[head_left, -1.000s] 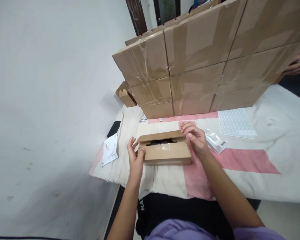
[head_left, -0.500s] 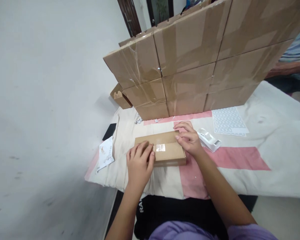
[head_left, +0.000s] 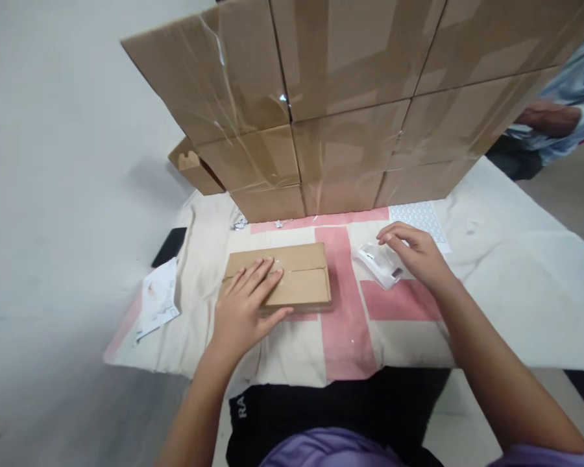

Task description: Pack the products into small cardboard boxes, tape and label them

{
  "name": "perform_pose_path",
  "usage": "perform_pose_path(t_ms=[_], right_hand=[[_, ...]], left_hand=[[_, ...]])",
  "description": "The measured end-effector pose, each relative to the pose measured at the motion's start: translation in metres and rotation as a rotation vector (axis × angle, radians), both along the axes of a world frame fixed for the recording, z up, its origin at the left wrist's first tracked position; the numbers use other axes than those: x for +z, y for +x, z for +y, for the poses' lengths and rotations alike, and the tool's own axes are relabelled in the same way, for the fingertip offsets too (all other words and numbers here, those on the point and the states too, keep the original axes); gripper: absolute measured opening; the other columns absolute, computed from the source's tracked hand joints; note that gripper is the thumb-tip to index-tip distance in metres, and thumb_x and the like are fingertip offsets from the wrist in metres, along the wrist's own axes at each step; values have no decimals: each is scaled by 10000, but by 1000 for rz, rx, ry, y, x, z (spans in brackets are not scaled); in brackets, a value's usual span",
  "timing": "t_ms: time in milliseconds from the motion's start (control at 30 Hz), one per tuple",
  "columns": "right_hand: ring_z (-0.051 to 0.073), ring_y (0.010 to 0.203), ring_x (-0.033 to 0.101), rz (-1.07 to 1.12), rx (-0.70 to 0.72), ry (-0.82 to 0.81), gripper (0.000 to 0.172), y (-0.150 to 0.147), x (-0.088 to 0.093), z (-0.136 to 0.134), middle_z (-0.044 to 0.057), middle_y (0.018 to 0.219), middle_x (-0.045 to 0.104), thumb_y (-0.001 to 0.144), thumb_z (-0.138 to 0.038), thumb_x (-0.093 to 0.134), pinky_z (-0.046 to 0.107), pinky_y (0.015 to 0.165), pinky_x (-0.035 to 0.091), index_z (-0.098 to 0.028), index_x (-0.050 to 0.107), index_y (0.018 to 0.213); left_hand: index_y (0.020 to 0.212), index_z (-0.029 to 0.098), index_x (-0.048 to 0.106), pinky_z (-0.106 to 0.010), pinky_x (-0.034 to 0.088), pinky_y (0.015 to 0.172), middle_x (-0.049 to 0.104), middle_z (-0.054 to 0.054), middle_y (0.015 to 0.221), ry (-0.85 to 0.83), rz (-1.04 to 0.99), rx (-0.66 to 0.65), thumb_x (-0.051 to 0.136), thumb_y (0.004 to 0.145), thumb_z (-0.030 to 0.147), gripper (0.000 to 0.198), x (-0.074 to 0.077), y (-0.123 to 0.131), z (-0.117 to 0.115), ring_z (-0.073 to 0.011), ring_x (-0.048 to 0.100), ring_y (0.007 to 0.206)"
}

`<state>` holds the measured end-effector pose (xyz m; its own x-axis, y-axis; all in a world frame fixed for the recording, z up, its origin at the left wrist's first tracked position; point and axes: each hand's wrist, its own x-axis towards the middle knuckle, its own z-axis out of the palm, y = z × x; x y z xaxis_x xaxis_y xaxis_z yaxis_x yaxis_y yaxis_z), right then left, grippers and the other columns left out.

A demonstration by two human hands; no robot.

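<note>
The stack of boxes (head_left: pixel 345 97) along the far edge of the table runs out past the top of the picture. It hides part of a sticker sheet (head_left: pixel 418 214) and most of another person's arm (head_left: pixel 547 117). Our left hand (head_left: pixel 241 311) covers the near left corner of the small box (head_left: pixel 296 272). Our right hand (head_left: pixel 416 253) hides part of the tape dispenser (head_left: pixel 377 263), and we cannot tell whether it grips it. The print on the paper (head_left: pixel 158 298) at the left edge is too small to read.
</note>
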<state>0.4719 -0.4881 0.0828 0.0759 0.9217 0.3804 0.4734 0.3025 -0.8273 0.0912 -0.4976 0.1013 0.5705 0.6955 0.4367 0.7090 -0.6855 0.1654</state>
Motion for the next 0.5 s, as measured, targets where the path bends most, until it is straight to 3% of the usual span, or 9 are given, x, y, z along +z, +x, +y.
perform_pose_path(t_ms=[167, 333, 500], right_hand=[[256, 929, 647, -94, 152, -446, 536, 50, -17, -9, 61, 1014, 723, 999, -616, 434, 402, 864, 471, -230, 740, 788], [273, 1086, 634, 86, 158, -630, 605, 54, -19, -13, 28, 1250, 712, 992, -674, 392, 388, 932, 461, -242, 765, 792], [292, 1130, 609, 199, 132, -750, 587, 53, -21, -14, 6, 1321, 682, 963, -692, 442, 411, 968, 435, -257, 783, 764]], left_hand=[[1461, 325, 556, -557, 382, 1171, 563, -75, 1519, 19, -34, -10, 746, 838, 570, 696, -1, 11, 38, -367, 552, 1377], [1365, 297, 629, -520, 445, 1128, 598, -67, 1487, -11, 3, 18, 729, 840, 618, 624, 8, 28, 82, -341, 575, 1358], [1357, 304, 622, -479, 479, 1091, 600, -63, 1486, 22, 19, -36, 745, 837, 601, 611, 10, 34, 110, -325, 576, 1361]])
